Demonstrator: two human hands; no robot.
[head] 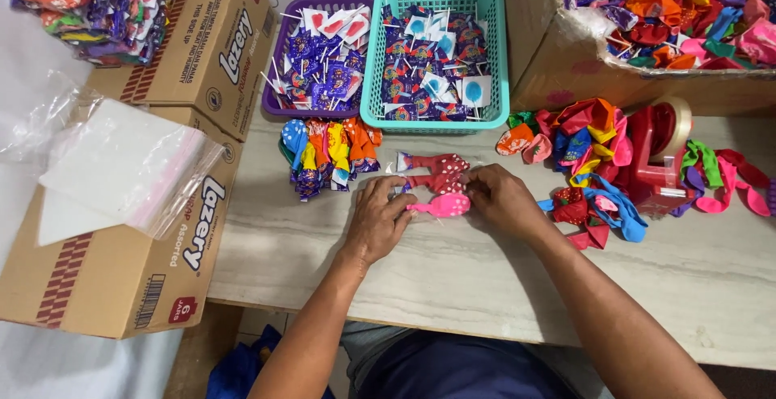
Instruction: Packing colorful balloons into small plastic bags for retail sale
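Both hands down on the desk point(453, 278), close together over a small bundle: left hand point(378, 219) curled with fingertips pinching one end of a pink dotted balloon point(441, 205), right hand point(503, 198) closed on the other side, thumb and fingers pressed to the same bundle where a red dotted balloon point(436, 171) lies just above and touching. Uninflated rubber, so probably very light, limp and stretchy, a little tacky rather than slippery, not fragile but easy to crumple; best taken at the rolled neck or pinched flat between thumb and forefinger, since the body folds away under any push. A thin white stick seems to poke out near the pink one, too small to be sure of. Counted: two balloons under the hands; two baskets behind, one purple basket point(273, 84) and one teal basket point(373, 59), both full of wrapped lollipops too many to count; one packed cluster of balloons point(327, 152) just left of the hands; one loose heap of balloons point(578, 136) to the right, beside one red tape dispenser point(659, 148); two cardboard boxes point(202, 51) at left, with a stack of clear zip bags point(121, 164) on the nearer one.
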